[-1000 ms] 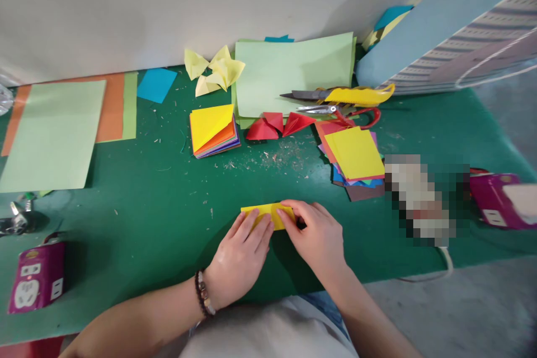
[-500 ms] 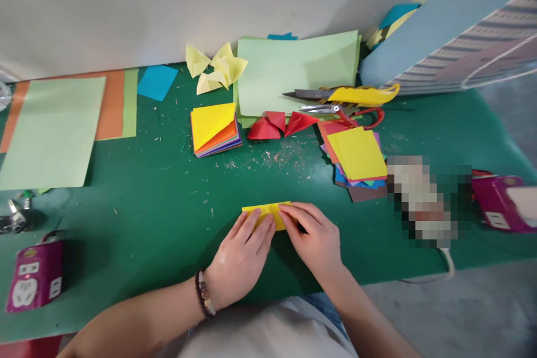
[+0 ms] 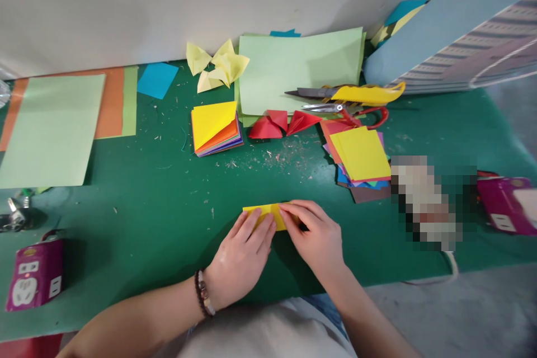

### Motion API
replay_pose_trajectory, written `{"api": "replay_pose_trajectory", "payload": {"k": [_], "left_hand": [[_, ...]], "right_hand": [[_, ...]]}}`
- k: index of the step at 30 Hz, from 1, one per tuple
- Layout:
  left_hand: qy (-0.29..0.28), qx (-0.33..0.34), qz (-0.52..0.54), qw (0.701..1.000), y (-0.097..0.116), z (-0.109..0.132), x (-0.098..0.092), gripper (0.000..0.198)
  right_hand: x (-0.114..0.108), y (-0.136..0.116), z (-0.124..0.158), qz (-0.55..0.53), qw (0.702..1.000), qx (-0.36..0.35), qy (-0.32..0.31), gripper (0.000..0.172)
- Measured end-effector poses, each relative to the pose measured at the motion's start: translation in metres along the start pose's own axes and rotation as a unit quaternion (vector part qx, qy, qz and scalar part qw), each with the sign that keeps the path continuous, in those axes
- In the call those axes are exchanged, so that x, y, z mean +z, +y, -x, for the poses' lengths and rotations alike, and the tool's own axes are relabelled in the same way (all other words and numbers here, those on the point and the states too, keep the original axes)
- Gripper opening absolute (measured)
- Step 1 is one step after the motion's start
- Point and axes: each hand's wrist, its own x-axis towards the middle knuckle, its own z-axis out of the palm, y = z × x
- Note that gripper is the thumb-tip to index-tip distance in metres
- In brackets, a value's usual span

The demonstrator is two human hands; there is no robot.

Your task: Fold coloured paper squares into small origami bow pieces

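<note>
A folded strip of yellow paper (image 3: 263, 210) lies on the green table in front of me. My left hand (image 3: 241, 257) rests on it, fingers stretched out flat and pressing its left and middle part down; the thumb is hidden. At the right end, my right hand (image 3: 315, 235) pinches the paper between thumb and fingertips, covering that end. Beyond my hands sits a stack of coloured paper squares (image 3: 215, 130), yellow on top. Folded red paper pieces (image 3: 268, 126) lie beside that stack.
Scissors (image 3: 340, 109) and a yellow-handled cutting tool (image 3: 364, 93) rest by pale green sheets (image 3: 285, 67). Loose paper squares (image 3: 363, 154) lie to the right, near a blurred object (image 3: 425, 201). Purple boxes (image 3: 36, 274) flank the table. Folded cream paper (image 3: 226, 64) is near the wall.
The view has shifted slightly. My hands and the yellow paper hold nearly the same position, with the right fingers still on the paper's right end.
</note>
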Motion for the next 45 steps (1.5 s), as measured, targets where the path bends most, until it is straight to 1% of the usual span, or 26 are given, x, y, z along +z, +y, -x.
{"api": "replay_pose_trajectory", "payload": {"k": [7, 14, 20, 25, 32, 36, 41, 45], "left_hand": [[-0.015, -0.005, -0.01, 1.0, 0.002, -0.001, -0.001, 0.041], [-0.001, -0.006, 0.004, 1.0, 0.0, -0.001, -0.001, 0.041], [0.002, -0.018, 0.047, 0.999, -0.004, -0.005, -0.007, 0.038], [-0.006, -0.019, 0.069, 0.997, -0.006, -0.007, -0.013, 0.036], [-0.005, -0.024, 0.129, 0.991, -0.017, -0.015, -0.022, 0.036], [0.001, -0.023, 0.118, 0.993, -0.02, -0.017, -0.021, 0.03], [-0.002, -0.019, 0.093, 0.996, -0.019, -0.015, -0.019, 0.03], [-0.002, -0.016, 0.093, 0.996, -0.02, -0.016, -0.02, 0.03]], "right_hand": [[0.0, 0.001, 0.001, 0.005, 1.0, -0.002, -0.002, 0.014], [-0.001, 0.0, 0.0, 0.01, 1.0, -0.004, -0.002, 0.015], [0.0, 0.0, 0.0, 0.0, 1.0, 0.003, -0.008, 0.016], [-0.001, -0.001, -0.001, -0.004, 1.0, 0.009, -0.01, 0.018], [0.0, -0.003, -0.001, 0.0, 1.0, 0.007, -0.005, 0.016], [0.0, -0.003, -0.001, 0.008, 1.0, 0.007, 0.0, 0.016], [0.001, -0.003, -0.002, 0.014, 1.0, 0.009, -0.001, 0.018], [0.0, -0.003, -0.003, 0.01, 1.0, 0.022, -0.018, 0.017]]}}
